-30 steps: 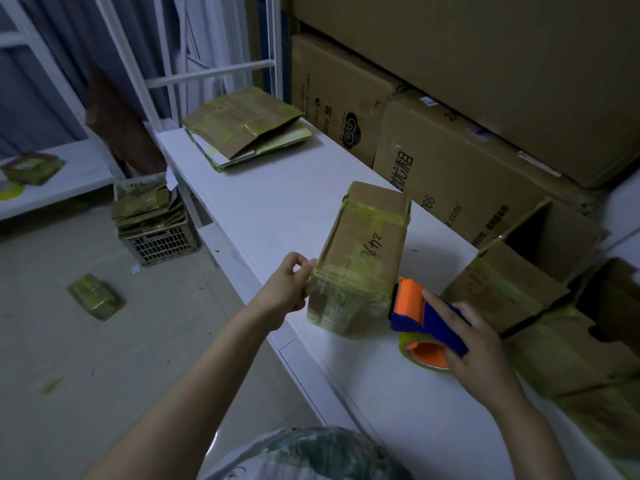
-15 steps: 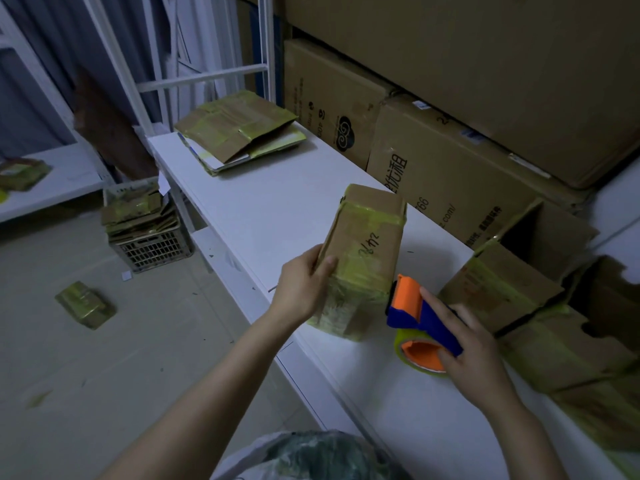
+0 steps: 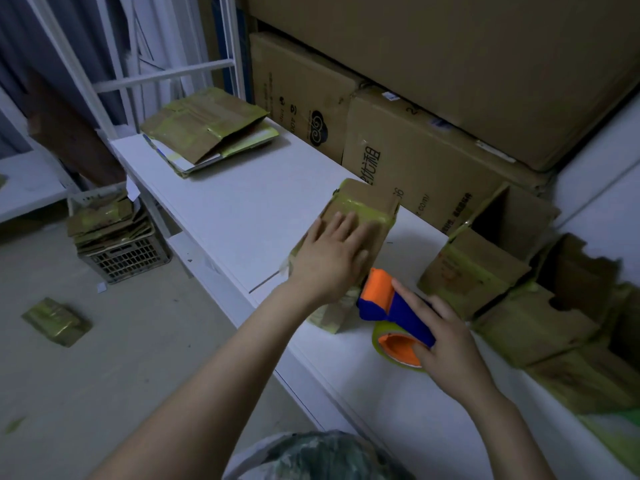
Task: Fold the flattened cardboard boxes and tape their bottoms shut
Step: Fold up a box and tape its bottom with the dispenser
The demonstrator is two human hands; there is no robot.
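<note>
A small folded cardboard box (image 3: 372, 206), wrapped in yellowish tape, lies tilted on the white table (image 3: 242, 209). My left hand (image 3: 332, 254) presses flat on its upper face with straight fingers. To its right my right hand (image 3: 446, 344) grips a blue and orange tape dispenser (image 3: 384, 303); the yellow tape roll rests on the table against the box's near end. A stack of flattened boxes (image 3: 207, 136) lies at the table's far left end.
Several folded boxes (image 3: 485, 268) crowd the table's right side. Large cartons (image 3: 415, 157) are stacked along the back. On the floor at left stand a crate of flattened boxes (image 3: 114, 233) and one loose taped box (image 3: 55, 320). A white metal rack frame (image 3: 166, 74) rises behind.
My left hand moved from the box's near left edge up onto its top face and now lies flat there. The right hand and dispenser stayed beside the box.
</note>
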